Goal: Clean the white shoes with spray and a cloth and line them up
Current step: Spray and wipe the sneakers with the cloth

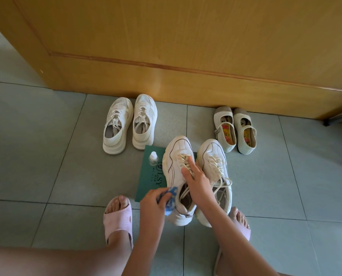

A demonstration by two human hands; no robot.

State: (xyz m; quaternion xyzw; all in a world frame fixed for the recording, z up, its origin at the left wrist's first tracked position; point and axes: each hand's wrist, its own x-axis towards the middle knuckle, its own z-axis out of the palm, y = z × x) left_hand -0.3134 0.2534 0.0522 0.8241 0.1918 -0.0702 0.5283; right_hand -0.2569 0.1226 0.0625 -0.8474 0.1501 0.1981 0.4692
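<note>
Two grips on one sneaker (173, 166): left grip (152, 202) holds blue cloth (173, 191) against its side; right grip (199, 184), wide, fingers (192, 166) straight, presses the laces (183, 155). Bottle (153, 158) stands beside.

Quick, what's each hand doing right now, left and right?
Left hand: grips the blue cloth against the sneaker.
Right hand: open, fingers resting flat on that sneaker's laces.

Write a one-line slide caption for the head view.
Left hand holds a blue cloth against a white sneaker; right hand rests on its laces.
</note>
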